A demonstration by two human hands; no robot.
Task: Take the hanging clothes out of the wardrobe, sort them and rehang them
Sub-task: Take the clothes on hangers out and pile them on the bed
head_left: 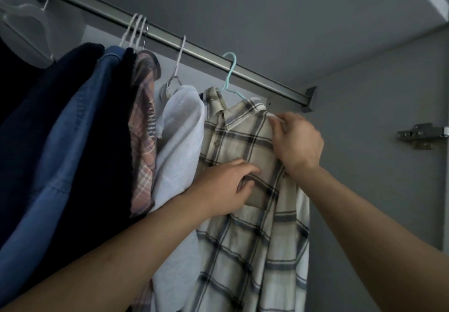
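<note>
Hidden or cut off: the clear plastic hanger [29, 23] at far left runs out of view; the dark navy garments [43, 122] beside it merge in shadow, count unclear; every hem falls below the view.

Rail: brushed metal wardrobe rail [194, 51], carrying in order a blue denim shirt [80, 127], a pink plaid shirt [143, 141], a pale lilac shirt [179, 141] and a beige-and-grey checked shirt [245, 141] on a mint green wire hanger [229, 73], nearest the right end.

Your left hand [226, 185]: fingers curled, gripping the checked shirt's front.

Your right hand [297, 141]: pinching that shirt's shoulder edge
</note>
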